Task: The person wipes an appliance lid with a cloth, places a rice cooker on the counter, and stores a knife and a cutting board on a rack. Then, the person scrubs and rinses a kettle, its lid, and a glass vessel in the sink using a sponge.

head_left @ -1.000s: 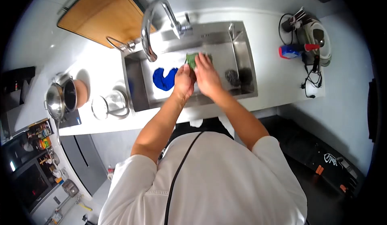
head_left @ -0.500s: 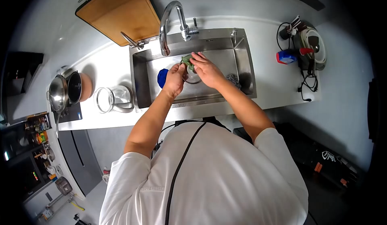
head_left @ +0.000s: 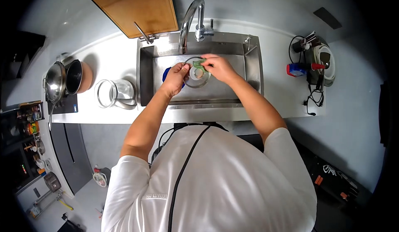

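Note:
Over the sink (head_left: 224, 95), my left hand (head_left: 175, 81) is closed on the left rim of a clear round glass bowl (head_left: 197, 81). My right hand (head_left: 220, 68) pinches a crumpled green cloth (head_left: 198, 64) against the bowl's upper edge. Partly behind my left hand, a blue object (head_left: 166, 73) sits in the sink; its kind is hidden. The chrome faucet (head_left: 192, 18) arches above the bowl, and no running water shows.
Left of the sink stand a glass pitcher (head_left: 115, 94), a copper-coloured pot (head_left: 86, 77) and a lidded pan (head_left: 55, 82). A wooden cutting board (head_left: 137, 8) leans behind. On the right counter lie a blue-and-red item (head_left: 296, 69), stacked dishes (head_left: 328, 63) and a black cord (head_left: 314, 98).
My left hand now shows the bowl tilted toward me, more of it visible. My right hand has gone from flat fingers over the cloth to a pinch on it. The camera view has shifted slightly.

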`<state>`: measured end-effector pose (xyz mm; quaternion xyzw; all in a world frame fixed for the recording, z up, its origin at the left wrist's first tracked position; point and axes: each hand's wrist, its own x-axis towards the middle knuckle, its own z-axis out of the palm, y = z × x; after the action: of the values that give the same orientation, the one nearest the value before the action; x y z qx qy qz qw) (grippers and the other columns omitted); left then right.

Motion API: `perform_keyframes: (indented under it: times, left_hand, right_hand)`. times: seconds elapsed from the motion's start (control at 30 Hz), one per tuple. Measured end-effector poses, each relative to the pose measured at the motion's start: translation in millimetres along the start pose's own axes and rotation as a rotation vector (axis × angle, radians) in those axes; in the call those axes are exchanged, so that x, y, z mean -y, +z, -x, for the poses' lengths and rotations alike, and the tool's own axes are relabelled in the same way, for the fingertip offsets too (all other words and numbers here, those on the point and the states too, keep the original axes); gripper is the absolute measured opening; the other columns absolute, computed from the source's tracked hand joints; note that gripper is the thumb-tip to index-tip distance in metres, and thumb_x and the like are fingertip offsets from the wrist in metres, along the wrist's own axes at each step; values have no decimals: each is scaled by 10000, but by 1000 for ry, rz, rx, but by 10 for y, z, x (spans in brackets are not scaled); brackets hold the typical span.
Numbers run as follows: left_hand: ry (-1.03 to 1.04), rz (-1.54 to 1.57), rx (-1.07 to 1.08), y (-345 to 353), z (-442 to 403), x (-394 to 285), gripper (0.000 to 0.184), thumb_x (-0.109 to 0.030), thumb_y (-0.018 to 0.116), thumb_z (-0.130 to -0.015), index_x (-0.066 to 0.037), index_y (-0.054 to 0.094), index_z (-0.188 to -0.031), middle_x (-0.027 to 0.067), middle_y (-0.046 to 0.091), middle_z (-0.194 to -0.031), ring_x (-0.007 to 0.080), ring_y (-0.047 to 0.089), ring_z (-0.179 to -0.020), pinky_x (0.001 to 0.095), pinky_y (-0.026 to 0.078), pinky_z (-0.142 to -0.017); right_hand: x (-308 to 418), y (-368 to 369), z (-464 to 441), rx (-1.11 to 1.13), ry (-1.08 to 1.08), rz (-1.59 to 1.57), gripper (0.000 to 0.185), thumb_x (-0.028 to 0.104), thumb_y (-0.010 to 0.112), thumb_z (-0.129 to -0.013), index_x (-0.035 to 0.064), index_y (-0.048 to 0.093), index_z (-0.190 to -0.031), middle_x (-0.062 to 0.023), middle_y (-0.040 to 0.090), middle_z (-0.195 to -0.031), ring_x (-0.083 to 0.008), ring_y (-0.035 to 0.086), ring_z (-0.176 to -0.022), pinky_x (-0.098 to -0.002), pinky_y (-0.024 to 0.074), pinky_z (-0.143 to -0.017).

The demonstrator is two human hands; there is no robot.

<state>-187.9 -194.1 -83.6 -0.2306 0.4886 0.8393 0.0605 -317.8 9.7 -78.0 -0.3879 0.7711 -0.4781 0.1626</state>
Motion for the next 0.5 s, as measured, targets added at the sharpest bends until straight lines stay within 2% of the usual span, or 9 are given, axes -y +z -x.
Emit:
perform_keyframes:
  times: [0.1, 0.2, 0.23, 0.3, 0.4, 0.47, 0.5]
  left_hand:
    - [-29, -38, 68, -111, -64, 111, 218, -224, 550, -1089, -37, 655, -1131, -19, 616, -870, 90, 494, -719, 246, 426, -670]
    - [-82, 94, -69, 100, 162, -109, 220, -225, 534, -1096, -41, 648, -1132, -7, 638, -907, 97, 531, -738, 250, 454, -688]
    - [-25, 109, 22, -90, 89, -3, 235, -236, 516, -1104, -43, 637, -1160, 9, 665, -966, 106, 580, -779, 255, 487, -724]
    - [-42, 93, 6, -86, 122, -60, 246, -247, 510, -1106, -45, 632, -1175, 15, 677, -990, 113, 602, -802, 260, 500, -750]
    - [-80, 67, -2, -22, 157, -54, 284, -287, 492, -1113, -47, 623, -1189, 23, 683, -1000, 115, 632, -838, 277, 525, -764]
    - [-70, 96, -15, 13, 138, -48, 296, -302, 487, -1115, -49, 623, -1186, 28, 686, -1003, 113, 645, -858, 282, 535, -772]
    - [-39, 97, -54, 23, 124, -83, 308, -327, 490, -1111, -55, 626, -1159, 27, 686, -981, 113, 648, -831, 278, 535, -734]
  right_hand:
    - [266, 74, -153, 62, 5, -67, 160, -31, 699, -894, 0, 765, -1035, -148, 688, -1303, -251, 675, -1141, -348, 542, -948]
    - [186, 48, -115, 34, -28, -143, 155, -17, 698, -902, 5, 765, -1040, -119, 698, -1287, -241, 680, -1121, -345, 545, -939]
    - [88, 26, -56, 27, -30, -97, 160, 3, 701, -903, 15, 768, -1048, -120, 697, -1289, -244, 684, -1118, -341, 543, -944]
    - [-130, 14, 88, 10, -37, -10, 172, 43, 707, -906, 34, 775, -1063, -124, 695, -1295, -252, 692, -1113, -333, 539, -953]
    - [213, 119, -124, 37, -100, -53, 192, 60, 721, -899, 32, 769, -1082, -139, 691, -1294, -263, 688, -1119, -347, 531, -967]
    - [356, 156, -268, 95, -69, -161, 191, 71, 728, -897, 27, 767, -1079, -151, 700, -1260, -280, 687, -1117, -356, 524, -976]
    - [368, 146, -299, 94, -79, -156, 191, 70, 728, -896, 26, 766, -1078, -153, 700, -1257, -281, 687, -1117, -355, 524, -976]
